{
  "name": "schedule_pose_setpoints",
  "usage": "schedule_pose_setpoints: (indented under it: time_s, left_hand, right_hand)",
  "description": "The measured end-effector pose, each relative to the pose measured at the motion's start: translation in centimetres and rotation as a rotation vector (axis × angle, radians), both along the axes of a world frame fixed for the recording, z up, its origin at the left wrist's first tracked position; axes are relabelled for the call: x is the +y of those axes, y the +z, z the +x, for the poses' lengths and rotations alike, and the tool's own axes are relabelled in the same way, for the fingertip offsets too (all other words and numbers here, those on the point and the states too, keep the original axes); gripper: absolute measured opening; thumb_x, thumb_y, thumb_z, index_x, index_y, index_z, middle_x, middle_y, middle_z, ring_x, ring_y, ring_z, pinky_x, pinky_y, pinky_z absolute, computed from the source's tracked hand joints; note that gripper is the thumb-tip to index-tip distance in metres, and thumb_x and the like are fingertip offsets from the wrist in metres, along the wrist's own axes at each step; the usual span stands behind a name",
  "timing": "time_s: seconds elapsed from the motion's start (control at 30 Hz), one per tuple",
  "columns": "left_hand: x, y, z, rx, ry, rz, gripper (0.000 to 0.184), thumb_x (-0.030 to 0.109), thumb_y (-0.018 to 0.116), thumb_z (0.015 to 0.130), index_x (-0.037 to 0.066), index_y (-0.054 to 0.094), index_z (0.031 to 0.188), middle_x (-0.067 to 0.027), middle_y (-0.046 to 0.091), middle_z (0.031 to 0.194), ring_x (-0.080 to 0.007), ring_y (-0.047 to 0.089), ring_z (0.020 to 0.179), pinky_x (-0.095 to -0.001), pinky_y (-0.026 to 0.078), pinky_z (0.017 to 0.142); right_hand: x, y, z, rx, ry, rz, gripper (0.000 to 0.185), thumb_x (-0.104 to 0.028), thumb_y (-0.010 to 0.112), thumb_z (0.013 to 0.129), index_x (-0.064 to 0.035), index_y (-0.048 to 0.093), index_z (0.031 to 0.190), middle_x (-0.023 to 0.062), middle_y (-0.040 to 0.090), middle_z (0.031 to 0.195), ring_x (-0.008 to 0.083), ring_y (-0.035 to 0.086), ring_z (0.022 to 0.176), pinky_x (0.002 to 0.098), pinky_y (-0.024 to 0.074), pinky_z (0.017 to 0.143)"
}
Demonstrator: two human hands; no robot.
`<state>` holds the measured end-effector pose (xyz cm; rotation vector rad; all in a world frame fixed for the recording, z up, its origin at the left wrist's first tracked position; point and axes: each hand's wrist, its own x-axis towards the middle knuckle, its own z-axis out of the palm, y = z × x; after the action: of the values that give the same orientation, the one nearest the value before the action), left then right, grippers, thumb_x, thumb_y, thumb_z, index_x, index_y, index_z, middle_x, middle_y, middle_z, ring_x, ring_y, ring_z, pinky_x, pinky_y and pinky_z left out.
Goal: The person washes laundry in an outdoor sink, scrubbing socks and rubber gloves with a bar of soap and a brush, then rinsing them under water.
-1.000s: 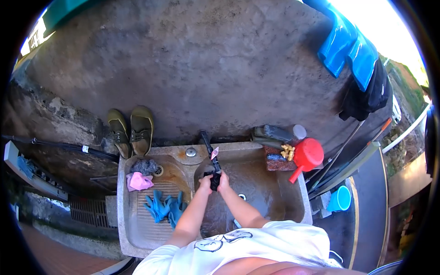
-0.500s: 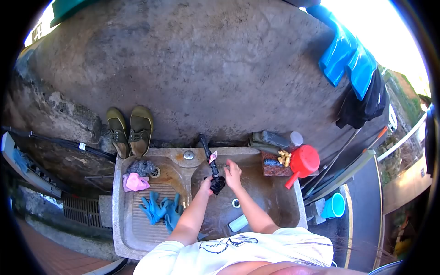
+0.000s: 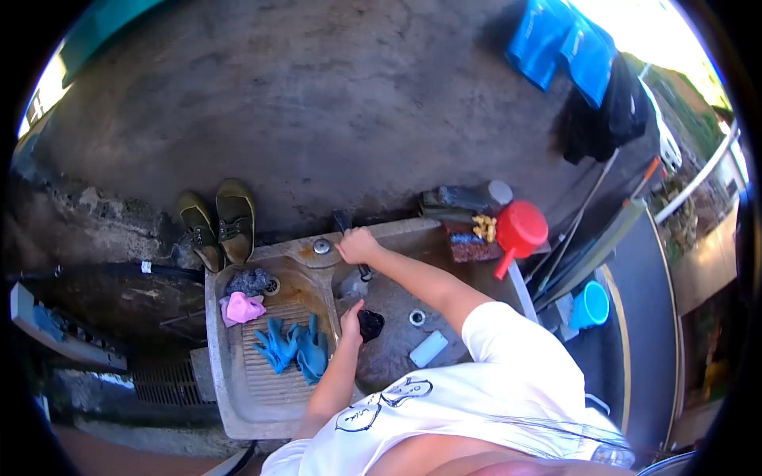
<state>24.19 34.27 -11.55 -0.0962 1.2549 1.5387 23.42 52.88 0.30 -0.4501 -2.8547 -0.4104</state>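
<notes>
Over the right basin of a stone sink (image 3: 218,381), my left hand (image 3: 351,324) grips a small, dark, crumpled black bundle (image 3: 371,325); its exact kind is unclear. My right hand (image 3: 359,246) is closed at the black tap (image 3: 365,273) on the back wall, covering its middle and the handle. A pale patch like running water shows below the spout. Near the drain (image 3: 417,317), a light-coloured block or bottle (image 3: 429,349) lies on the basin floor.
Blue rubber gloves (image 3: 295,347) and a pink cloth (image 3: 243,308) lie on the ribbed left side. Green shoes (image 3: 236,222) stand behind the rim. A red dipper (image 3: 521,230) and ginger-like pieces (image 3: 484,228) sit at the back right corner. A turquoise bucket (image 3: 590,305) stands beyond.
My right hand has moved from the basin up to the tap. My left hand has lowered slightly with the black bundle, away from the spout. The view has shifted and tilted.
</notes>
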Motion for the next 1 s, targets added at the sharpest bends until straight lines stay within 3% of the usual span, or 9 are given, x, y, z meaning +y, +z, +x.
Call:
schedule_pose_setpoints:
  time_s: [0.23, 0.4, 0.5, 0.6, 0.7, 0.77, 0.83, 0.87, 1.0]
  left_hand:
    - [-3.9, 3.3, 1.5, 0.364, 0.081, -0.061, 0.030, 0.025, 0.081, 0.069, 0.005, 0.058, 0.073, -0.0043, 0.057, 0.075, -0.0151, 0.053, 0.070, -0.0285, 0.044, 0.065]
    - [-4.7, 5.7, 1.1, 0.552, 0.260, 0.083, 0.029, 0.021, 0.078, 0.074, 0.002, 0.057, 0.065, -0.0038, 0.059, 0.070, -0.0118, 0.051, 0.067, -0.0258, 0.042, 0.066]
    - [-4.4, 7.5, 2.5, 0.606, 0.305, 0.127, 0.029, 0.022, 0.074, 0.079, 0.001, 0.059, 0.066, -0.0041, 0.060, 0.069, -0.0106, 0.052, 0.065, -0.0256, 0.043, 0.063]
    - [-4.5, 7.2, 4.8, 0.904, 0.121, 0.028, 0.034, 0.028, 0.067, 0.085, 0.000, 0.061, 0.066, -0.0056, 0.061, 0.066, -0.0102, 0.053, 0.061, -0.0261, 0.043, 0.059]
    - [-4.1, 5.9, 6.6, 0.899, 0.135, 0.105, 0.039, 0.029, 0.064, 0.087, 0.000, 0.057, 0.061, -0.0038, 0.057, 0.061, -0.0097, 0.051, 0.058, -0.0255, 0.042, 0.057]
    - [-3.9, 5.2, 7.5, 0.438, 0.303, 0.258, 0.036, 0.026, 0.059, 0.089, 0.004, 0.053, 0.062, -0.0026, 0.054, 0.060, -0.0106, 0.049, 0.057, -0.0251, 0.040, 0.056]
    - [-2.5, 3.7, 7.6, 0.200, 0.399, 0.172, 0.033, 0.025, 0.057, 0.090, 0.005, 0.052, 0.065, -0.0027, 0.054, 0.064, -0.0124, 0.050, 0.059, -0.0266, 0.041, 0.058]
    - [-2.4, 2.8, 7.7, -0.043, 0.489, 0.095, 0.029, 0.024, 0.054, 0.091, 0.007, 0.052, 0.068, -0.0029, 0.055, 0.067, -0.0141, 0.051, 0.061, -0.0282, 0.042, 0.059]
    - [-3.5, -3.0, 8.1, -0.274, 0.322, 0.212, 0.045, 0.038, 0.045, 0.089, 0.003, 0.055, 0.115, -0.0160, 0.057, 0.116, -0.0313, 0.053, 0.108, -0.0431, 0.039, 0.099]
  right_hand:
    - [-1.7, 0.1, -1.1, 0.022, -0.539, -0.328, 0.022, -0.025, 0.054, 0.075, -0.0139, 0.072, 0.076, 0.0073, 0.069, 0.077, 0.0260, 0.067, 0.075, 0.0457, 0.0507, 0.053]
    - [-6.6, -0.8, 3.1, 1.135, -0.627, -0.751, 0.060, -0.036, 0.065, 0.077, 0.0008, 0.044, 0.120, 0.0195, 0.053, 0.110, 0.0388, 0.053, 0.102, 0.0456, 0.0443, 0.086]
    - [-13.7, -5.3, 7.6, 0.976, -0.720, -1.785, 0.057, -0.045, 0.067, 0.075, -0.0082, 0.053, 0.116, 0.0155, 0.053, 0.118, 0.0316, 0.052, 0.112, 0.0417, 0.0409, 0.093]
    - [-17.7, -7.0, 10.9, 0.870, -0.740, -2.908, 0.043, -0.059, 0.059, 0.076, -0.0168, 0.062, 0.083, 0.0090, 0.063, 0.085, 0.0250, 0.060, 0.085, 0.0424, 0.0464, 0.078]
    - [-17.6, -10.5, 11.5, 1.010, -0.563, -2.750, 0.037, -0.053, 0.060, 0.078, -0.0152, 0.061, 0.074, 0.0063, 0.064, 0.078, 0.0235, 0.061, 0.077, 0.0374, 0.0486, 0.070]
    - [-18.1, -13.9, 11.5, 1.133, -0.533, -2.649, 0.036, -0.049, 0.060, 0.078, -0.0133, 0.063, 0.076, 0.0080, 0.065, 0.077, 0.0245, 0.062, 0.077, 0.0367, 0.0493, 0.070]
    - [-18.6, -11.5, 13.4, 0.962, -0.961, -1.589, 0.031, -0.039, 0.060, 0.077, -0.0091, 0.069, 0.080, 0.0140, 0.067, 0.078, 0.0281, 0.065, 0.079, 0.0374, 0.0508, 0.072]
    - [-19.1, -10.1, 14.0, 0.957, -0.966, -1.594, 0.031, -0.039, 0.060, 0.077, -0.0091, 0.069, 0.080, 0.0140, 0.067, 0.078, 0.0281, 0.065, 0.079, 0.0374, 0.0508, 0.072]
    - [-19.6, -7.1, 17.0, 0.429, -0.655, -1.018, 0.032, -0.033, 0.062, 0.073, -0.0044, 0.071, 0.085, 0.0186, 0.068, 0.085, 0.0285, 0.067, 0.083, 0.0392, 0.0510, 0.078]
